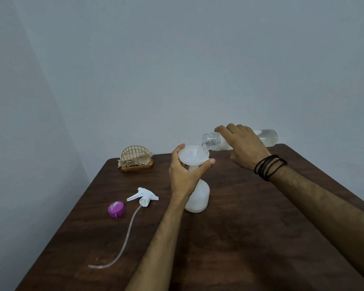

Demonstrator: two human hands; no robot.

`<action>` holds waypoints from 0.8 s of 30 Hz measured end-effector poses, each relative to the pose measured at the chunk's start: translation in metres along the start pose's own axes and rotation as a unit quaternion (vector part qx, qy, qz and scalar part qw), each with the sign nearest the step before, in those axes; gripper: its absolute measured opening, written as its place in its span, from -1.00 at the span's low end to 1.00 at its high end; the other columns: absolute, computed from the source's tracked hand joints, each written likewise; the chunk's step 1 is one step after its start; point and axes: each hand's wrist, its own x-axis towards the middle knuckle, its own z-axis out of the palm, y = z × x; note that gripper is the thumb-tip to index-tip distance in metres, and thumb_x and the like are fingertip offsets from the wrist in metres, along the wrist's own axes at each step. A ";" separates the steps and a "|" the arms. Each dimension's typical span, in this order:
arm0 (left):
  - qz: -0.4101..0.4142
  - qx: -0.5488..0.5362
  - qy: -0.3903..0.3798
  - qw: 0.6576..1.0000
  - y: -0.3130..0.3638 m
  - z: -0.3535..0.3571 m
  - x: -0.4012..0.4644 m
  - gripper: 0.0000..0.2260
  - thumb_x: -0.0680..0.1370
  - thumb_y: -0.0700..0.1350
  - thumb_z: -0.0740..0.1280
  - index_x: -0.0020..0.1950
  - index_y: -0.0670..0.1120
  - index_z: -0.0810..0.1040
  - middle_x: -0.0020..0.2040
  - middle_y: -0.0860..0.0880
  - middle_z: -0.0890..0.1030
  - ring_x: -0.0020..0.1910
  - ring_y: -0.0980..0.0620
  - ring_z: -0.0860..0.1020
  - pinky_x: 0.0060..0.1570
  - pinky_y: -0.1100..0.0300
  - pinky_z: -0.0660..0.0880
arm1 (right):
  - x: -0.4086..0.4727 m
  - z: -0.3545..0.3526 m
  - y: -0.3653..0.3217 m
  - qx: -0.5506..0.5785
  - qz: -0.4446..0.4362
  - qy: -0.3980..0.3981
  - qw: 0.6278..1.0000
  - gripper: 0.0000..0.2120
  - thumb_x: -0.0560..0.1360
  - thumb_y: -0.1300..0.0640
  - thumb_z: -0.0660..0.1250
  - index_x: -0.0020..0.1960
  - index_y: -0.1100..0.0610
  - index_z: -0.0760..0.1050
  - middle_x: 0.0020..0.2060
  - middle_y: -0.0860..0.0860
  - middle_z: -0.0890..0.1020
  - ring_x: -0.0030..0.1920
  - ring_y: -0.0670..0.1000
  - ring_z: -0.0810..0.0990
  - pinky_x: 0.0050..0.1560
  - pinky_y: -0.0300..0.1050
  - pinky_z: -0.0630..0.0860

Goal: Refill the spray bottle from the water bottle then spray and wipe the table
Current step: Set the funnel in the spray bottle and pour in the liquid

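A white translucent spray bottle (199, 198) stands upright on the dark wooden table (250, 238) with a white funnel (192, 156) set in its neck. My left hand (185, 173) grips the funnel's rim and stem. My right hand (243, 148) holds a clear water bottle (267, 137) tipped almost level, its open mouth just over the funnel's right edge. The white spray head (144, 196) lies on the table to the left, its long dip tube (122, 244) trailing toward me.
A purple cap (116, 209) lies beside the spray head. A yellow wire holder (136, 159) with cloths or napkins sits at the table's far left corner by the wall. Black cords wrap my right wrist (268, 166).
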 end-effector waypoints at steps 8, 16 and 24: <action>-0.001 0.006 0.002 1.000 0.000 0.000 -0.001 -0.16 0.28 0.10 0.65 0.48 0.00 0.36 0.40 0.03 0.46 0.30 0.11 0.42 0.26 0.13 0.53 | 0.001 -0.002 0.001 -0.007 0.001 0.000 1.000 -0.39 0.28 0.41 0.32 0.29 0.07 0.41 -0.06 0.05 0.53 -0.11 0.12 0.48 0.04 0.00 0.41; -0.003 0.003 0.004 1.000 0.000 0.002 -0.001 -0.16 0.28 0.09 0.65 0.48 0.00 0.36 0.31 0.12 0.44 0.27 0.12 0.42 0.26 0.12 0.53 | 0.002 -0.001 0.003 -0.016 -0.003 0.001 1.000 -0.39 0.27 0.42 0.30 0.27 0.06 0.41 -0.08 0.04 0.52 -0.13 0.13 0.47 0.04 0.01 0.44; -0.003 -0.005 0.003 1.000 -0.002 0.002 -0.001 -0.11 0.22 0.19 0.63 0.46 0.01 0.37 0.37 0.04 0.47 0.33 0.06 0.45 0.29 0.06 0.53 | 0.002 0.000 0.004 -0.019 -0.004 0.000 1.000 -0.38 0.27 0.41 0.31 0.27 0.04 0.40 -0.07 0.03 0.52 -0.11 0.13 0.48 0.07 0.02 0.44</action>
